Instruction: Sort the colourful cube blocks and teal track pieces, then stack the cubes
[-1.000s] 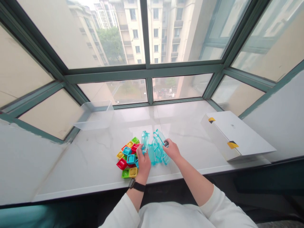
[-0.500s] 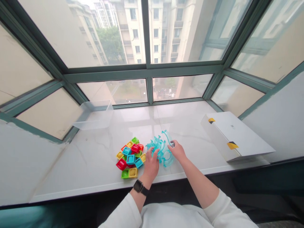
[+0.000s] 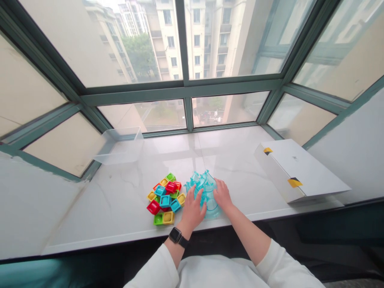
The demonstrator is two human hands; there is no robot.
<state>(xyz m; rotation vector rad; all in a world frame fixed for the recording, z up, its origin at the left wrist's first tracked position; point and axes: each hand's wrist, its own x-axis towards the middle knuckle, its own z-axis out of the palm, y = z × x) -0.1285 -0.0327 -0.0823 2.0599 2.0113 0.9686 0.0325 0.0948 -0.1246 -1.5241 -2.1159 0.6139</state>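
A pile of clear blue plastic pieces (image 3: 207,191), some curved with knobbed ends, lies between my hands. My left hand (image 3: 193,206) rests at the pile's left side with its fingers spread, holding nothing. Along the right side my right hand (image 3: 222,195) lies with its fingers stretched out against the pieces; its thumb side is partly hidden. Just left of my left hand sits a heap of small square plastic blocks (image 3: 165,201) in red, yellow, green and blue.
A clear plastic bin (image 3: 120,150) stands at the back left of the white sill (image 3: 99,212). At the right is a white box (image 3: 303,170) with black and yellow tape. Window frames border the sill behind, and its front edge runs close to me.
My right hand has let go of a curved blue piece and moved slightly; its fingers have straightened. The blue pieces are gathered closer together. My left hand's fingers have spread a little.
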